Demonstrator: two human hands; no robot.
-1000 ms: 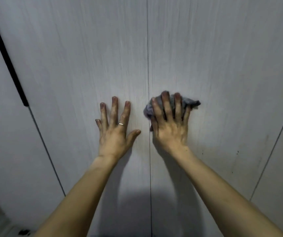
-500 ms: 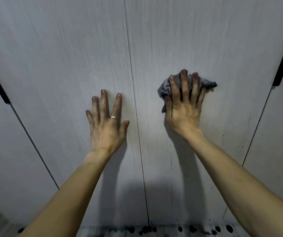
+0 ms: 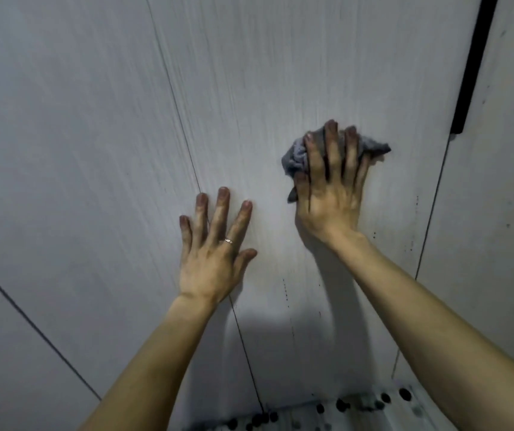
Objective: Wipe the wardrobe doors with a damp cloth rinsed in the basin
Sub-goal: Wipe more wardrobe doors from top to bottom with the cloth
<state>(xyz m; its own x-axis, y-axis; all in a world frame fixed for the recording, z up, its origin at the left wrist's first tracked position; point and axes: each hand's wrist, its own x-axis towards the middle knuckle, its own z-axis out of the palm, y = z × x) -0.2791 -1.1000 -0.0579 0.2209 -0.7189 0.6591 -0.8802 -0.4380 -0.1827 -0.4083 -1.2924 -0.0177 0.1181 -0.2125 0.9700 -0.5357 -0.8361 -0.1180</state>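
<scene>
Two hands lie against the pale grey doors, seen from the head camera looking down along both bare forearms. The left hand [image 3: 210, 259] is flat and wide open, its fingers straight and spread, palm on the wood and holding nothing; it covers the seam [image 3: 175, 98] between the left door [image 3: 63, 135] and the middle door [image 3: 280, 63], with most of its fingers on the middle one. A ring [image 3: 228, 241] shows on one of its fingers. The right hand [image 3: 330, 197] sits higher and further right on the middle door, fingers straight and slightly spread, pressing the cloth [image 3: 296, 155] flat to the surface rather than curling round it. The cloth is grey and crumpled, bunched under the fingers, sticking out past the hand on both sides, and a small corner shows by the thumb. It is nearer the door's right edge than the seam. A black handle [image 3: 475, 66] runs along that right edge, above and right of the cloth. Small dark specks dot the door below the right wrist. At the doors' bottom edge a strip of pale floor [image 3: 358, 413] with dark round spots is visible.
</scene>
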